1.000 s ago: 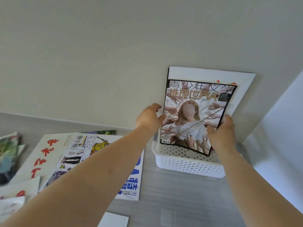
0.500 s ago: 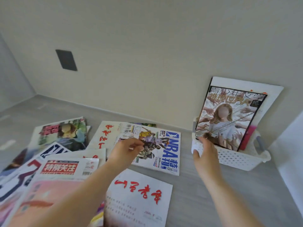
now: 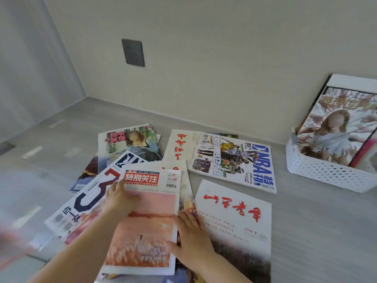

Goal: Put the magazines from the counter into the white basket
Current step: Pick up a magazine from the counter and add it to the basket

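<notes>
Your left hand [image 3: 120, 201] lies flat, fingers straight, on the left edge of the pink-covered magazine [image 3: 149, 225] with the red title block, low in the middle of the frame. Your right hand [image 3: 192, 237] rests against that magazine's right edge, fingers extended and the thumb at its lower border; neither hand is curled round it. The magazine sits on top of an overlapping heap on the grey tabletop [image 3: 316, 225]. The white magazine with red brush script [image 3: 234, 219] lies just beside it on the right, and the NBA magazine [image 3: 234, 160] lies above that. At the right edge of the frame the white basket [image 3: 326, 176] holds an upright magazine [image 3: 334, 131] tilted back toward the wall.
</notes>
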### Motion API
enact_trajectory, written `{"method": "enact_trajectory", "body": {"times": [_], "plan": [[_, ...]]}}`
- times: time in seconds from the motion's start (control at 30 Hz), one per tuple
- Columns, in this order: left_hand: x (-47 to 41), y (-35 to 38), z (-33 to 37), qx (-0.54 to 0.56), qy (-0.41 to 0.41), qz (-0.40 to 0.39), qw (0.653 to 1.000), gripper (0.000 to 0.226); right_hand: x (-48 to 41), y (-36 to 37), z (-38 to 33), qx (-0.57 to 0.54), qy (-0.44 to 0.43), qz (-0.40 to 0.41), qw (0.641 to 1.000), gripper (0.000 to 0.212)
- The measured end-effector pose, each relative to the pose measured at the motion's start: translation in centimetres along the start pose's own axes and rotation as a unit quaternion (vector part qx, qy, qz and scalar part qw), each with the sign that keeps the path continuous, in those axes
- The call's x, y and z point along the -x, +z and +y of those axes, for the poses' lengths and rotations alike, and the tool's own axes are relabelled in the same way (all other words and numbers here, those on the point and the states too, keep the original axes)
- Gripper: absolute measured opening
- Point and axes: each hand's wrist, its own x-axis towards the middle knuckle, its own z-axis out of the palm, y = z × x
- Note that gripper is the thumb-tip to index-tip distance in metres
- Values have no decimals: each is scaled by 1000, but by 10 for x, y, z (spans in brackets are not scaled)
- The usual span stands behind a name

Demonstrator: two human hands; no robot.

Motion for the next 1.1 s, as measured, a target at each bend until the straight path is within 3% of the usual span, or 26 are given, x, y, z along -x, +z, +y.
{"method": "enact_trajectory", "body": {"times": [0.13,0.23,0.33,0.43,0.57,0.67,0.8,0.87,1.0,1.1], "plan": [[-18,-1,-3,15,9,15,1000,72,0,14,-2,24,13,31,999,68],[-28,-12,-3,135,18,40,990,48,-1,18,-6,-13,41,65,997,67],[-29,-24,2,167,67,7,984,17,-3,17,-11,-71,89,124,986,65],[-23,-39,13,212,124,-36,969,15,-7,11,-17,-125,148,176,965,68],[-9,-60,35,292,223,-74,927,22,-13,-6,-19,-290,205,195,914,61],[0,-71,60,360,263,-83,891,27,-12,-31,-13,-444,199,226,844,33],[6,-74,102,404,282,-78,867,25,5,-78,13,-485,162,265,817,10],[9,-73,129,372,288,-76,879,24,20,-103,30,-468,158,273,826,9],[20,-67,199,209,327,-101,916,13,53,-156,76,-417,178,348,820,8],[35,-59,264,124,373,-92,915,14,79,-203,111,-380,178,411,809,8]]}}
